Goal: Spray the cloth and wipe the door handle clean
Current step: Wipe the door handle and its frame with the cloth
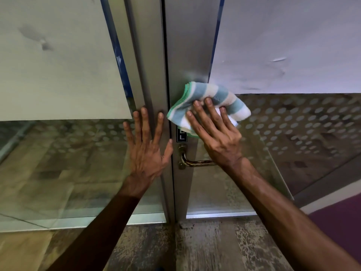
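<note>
Pressed folded blue-and-white striped cloth (pixel 210 103) under flat right hand (pixel 216 133) above curved brass door handle (pixel 195 161); left hand (pixel 147 145) splayed, empty. Next, presumably: down onto handle.

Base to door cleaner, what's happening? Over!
Left hand flat on grey metal frame. Right hand presses striped blue-white cloth above brass lever handle. Handle untouched, nothing blocking.

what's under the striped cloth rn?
The striped cloth, pressed by the right hand, lies on the metal door frame above the door handle. It partly covers a black label; the rest is hidden.
</note>
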Action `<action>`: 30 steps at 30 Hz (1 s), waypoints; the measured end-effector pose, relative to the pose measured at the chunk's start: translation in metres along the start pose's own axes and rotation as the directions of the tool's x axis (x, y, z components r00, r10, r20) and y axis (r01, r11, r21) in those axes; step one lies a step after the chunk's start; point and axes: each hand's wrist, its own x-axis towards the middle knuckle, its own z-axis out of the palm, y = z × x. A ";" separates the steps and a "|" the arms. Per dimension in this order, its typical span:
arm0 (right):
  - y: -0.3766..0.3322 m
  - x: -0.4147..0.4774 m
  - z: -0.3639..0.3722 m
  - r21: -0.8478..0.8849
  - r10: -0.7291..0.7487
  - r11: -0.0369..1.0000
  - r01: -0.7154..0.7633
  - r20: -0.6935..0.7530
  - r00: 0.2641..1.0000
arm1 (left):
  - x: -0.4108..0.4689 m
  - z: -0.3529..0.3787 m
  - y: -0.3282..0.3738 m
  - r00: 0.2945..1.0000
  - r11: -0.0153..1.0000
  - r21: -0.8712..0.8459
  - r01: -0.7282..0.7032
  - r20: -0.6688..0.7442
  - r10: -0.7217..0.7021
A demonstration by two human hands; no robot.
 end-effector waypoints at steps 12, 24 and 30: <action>-0.016 -0.032 0.012 0.028 -0.127 0.992 0.125 0.091 0.988 | -0.004 0.010 -0.003 0.998 1.000 -0.012 -0.011 -0.066 0.010; -0.016 -0.048 -0.010 0.119 -0.236 0.971 0.206 0.358 0.903 | -0.004 -0.007 0.003 0.998 0.998 -0.055 0.044 -0.034 -0.046; -0.010 -0.064 -0.042 0.073 -0.099 0.994 0.084 0.241 0.965 | -0.004 -0.018 0.003 0.992 0.992 -0.058 0.112 -0.046 -0.115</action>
